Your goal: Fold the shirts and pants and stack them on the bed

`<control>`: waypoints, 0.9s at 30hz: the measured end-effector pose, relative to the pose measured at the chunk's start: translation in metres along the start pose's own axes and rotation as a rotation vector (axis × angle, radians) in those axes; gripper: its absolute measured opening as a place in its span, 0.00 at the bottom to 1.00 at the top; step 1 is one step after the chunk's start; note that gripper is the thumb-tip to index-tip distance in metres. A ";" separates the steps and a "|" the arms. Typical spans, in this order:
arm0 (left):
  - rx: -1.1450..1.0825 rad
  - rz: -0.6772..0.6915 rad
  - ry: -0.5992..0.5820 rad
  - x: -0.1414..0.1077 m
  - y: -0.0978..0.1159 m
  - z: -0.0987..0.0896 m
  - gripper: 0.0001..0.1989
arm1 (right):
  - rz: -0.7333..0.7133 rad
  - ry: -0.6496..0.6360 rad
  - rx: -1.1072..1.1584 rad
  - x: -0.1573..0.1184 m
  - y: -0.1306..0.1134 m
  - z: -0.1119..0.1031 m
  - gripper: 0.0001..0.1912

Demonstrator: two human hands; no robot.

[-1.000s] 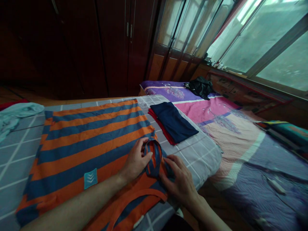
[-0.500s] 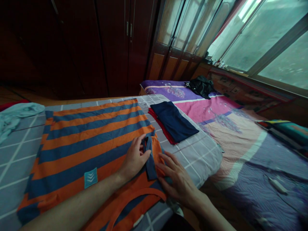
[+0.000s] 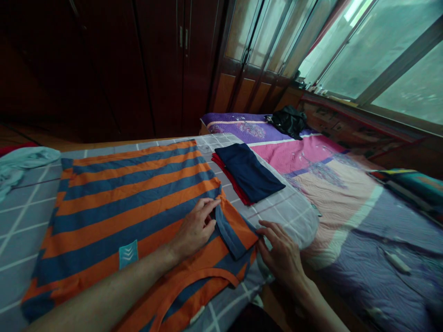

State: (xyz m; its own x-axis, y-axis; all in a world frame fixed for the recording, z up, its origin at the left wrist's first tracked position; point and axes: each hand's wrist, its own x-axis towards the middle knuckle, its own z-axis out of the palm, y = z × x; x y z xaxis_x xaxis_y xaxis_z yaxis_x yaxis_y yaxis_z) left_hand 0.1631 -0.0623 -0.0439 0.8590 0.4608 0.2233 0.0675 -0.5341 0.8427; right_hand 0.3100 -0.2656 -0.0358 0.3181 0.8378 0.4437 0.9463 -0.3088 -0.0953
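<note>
An orange and blue striped T-shirt [image 3: 138, 203] lies spread on a grey checked bed, its neckline towards me and a small light-blue patch on its front. One sleeve is folded back over the body, with its blue hem slanting between my hands. My left hand [image 3: 197, 224] has its fingers curled at the upper end of that hem, gripping the cloth lightly. At the outer corner of the folded sleeve, my right hand [image 3: 282, 251] pinches the fabric between thumb and fingers.
Beyond the shirt are a folded dark-blue garment [image 3: 251, 170] and a red one [image 3: 231, 180] beneath it. A pale cloth [image 3: 26, 163] lies at the left. To the right is a second bed [image 3: 346, 203] with a black bag-like item [image 3: 287, 122]; dark wardrobes [image 3: 159, 69] stand behind.
My right hand has moved right, drawing the sleeve out flatter, and the bunched hem now lies open in a slant. My left hand has barely shifted.
</note>
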 end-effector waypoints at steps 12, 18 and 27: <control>0.579 0.215 -0.068 -0.006 -0.001 -0.002 0.18 | 0.158 -0.146 -0.059 -0.001 0.006 -0.001 0.06; 0.612 0.305 -0.057 -0.006 -0.006 0.001 0.19 | -0.034 -0.107 0.067 0.023 -0.013 -0.005 0.20; 0.690 0.263 -0.101 -0.007 -0.010 0.001 0.22 | -0.117 -0.421 0.020 0.058 -0.023 0.036 0.28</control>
State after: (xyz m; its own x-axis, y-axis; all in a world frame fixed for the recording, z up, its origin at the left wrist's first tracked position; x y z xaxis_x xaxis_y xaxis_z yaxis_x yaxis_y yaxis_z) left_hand 0.1569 -0.0612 -0.0544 0.9309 0.2071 0.3010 0.1282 -0.9566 0.2617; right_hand 0.3086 -0.1931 -0.0398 0.2004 0.9784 0.0511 0.9770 -0.1957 -0.0850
